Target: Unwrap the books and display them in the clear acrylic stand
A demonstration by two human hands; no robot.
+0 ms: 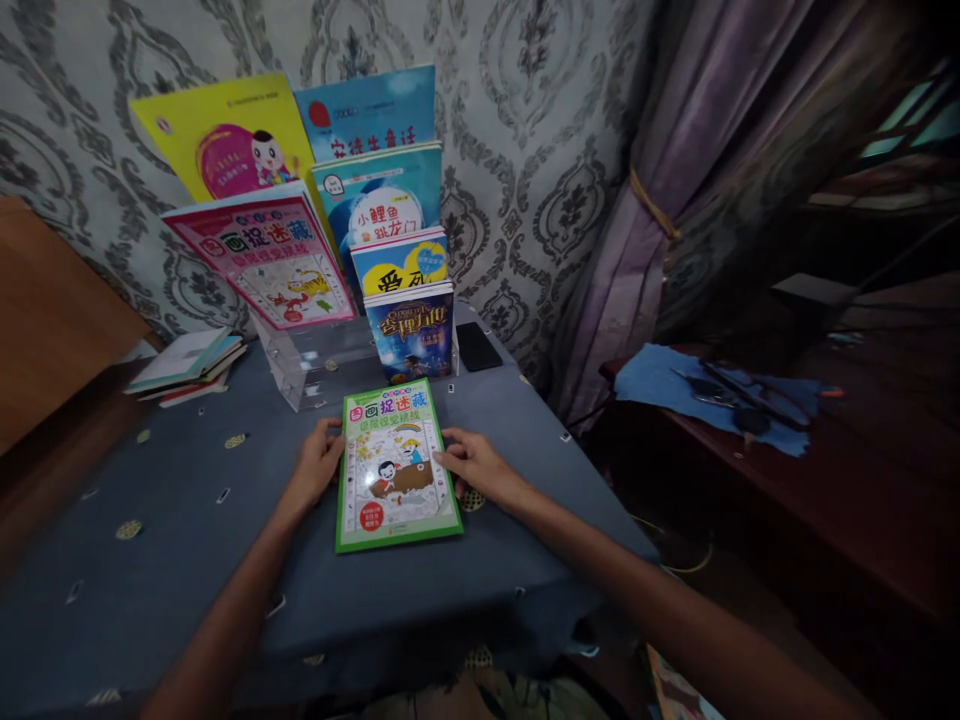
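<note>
A green-bordered picture book with a cartoon cover lies in front of me, its cover facing up. My left hand grips its left edge, and my right hand has its thumb on the right edge with the fingers at the side and partly under. Just behind it stands a clear tiered book rack. On the rack are a pink picture book, a yellow book, several blue books and a dark blue book at the front.
The table wears a dark blue cloth. A stack of books lies at the left, and a black phone sits right of the rack. Patterned wall and a tied purple curtain rise behind; a dark red surface with a blue cloth stands at the right.
</note>
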